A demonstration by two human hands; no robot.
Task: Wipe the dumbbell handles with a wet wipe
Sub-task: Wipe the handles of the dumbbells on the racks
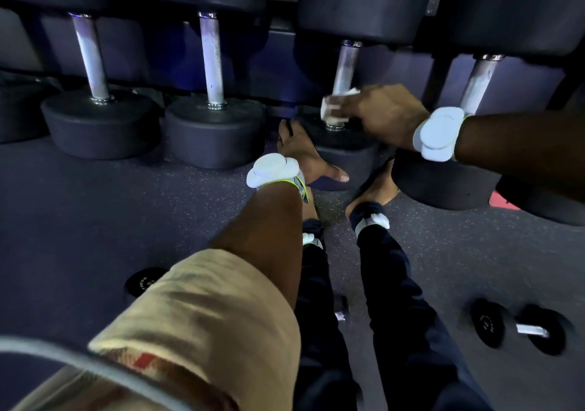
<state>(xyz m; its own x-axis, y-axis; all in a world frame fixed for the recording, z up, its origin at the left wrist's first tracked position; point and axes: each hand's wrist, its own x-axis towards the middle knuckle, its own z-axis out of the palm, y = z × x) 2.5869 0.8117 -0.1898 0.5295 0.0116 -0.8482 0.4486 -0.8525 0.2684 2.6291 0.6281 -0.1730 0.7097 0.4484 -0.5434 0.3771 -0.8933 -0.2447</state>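
Spanning the far side of the speckled gym floor [95, 220] is a row of heavy dumbbells, lying so their steel handles point toward the viewer; laid out like this, every bar is within reach of a seated person.

Third dumbbell [345, 157] along is the one being worked; its handle [346, 68] shows bare metal in the upper part, with the lower end wrapped.

Left hand [304, 154] lies across the near head of that dumbbell, fingers mostly extended, thumb out along the side; it presses rather than clasps, judged to keep the weight from rolling while the bar is rubbed.

Right hand [383, 111] reaches in from the right; its grip is closed round the low end of the handle, just above the collar, with the wet wipe [329, 110] caught between fingers and steel; folding the cloth around the bar lets one stroke cover the whole circumference.

Wipe is white, crumpled, edges poking out above and beside the fingers.

Neighbouring handles [210, 59] stand untouched by either hand; whether already cleaned, cannot tell.

Small dumbbell [519, 328] lies apart on the floor, lower right.
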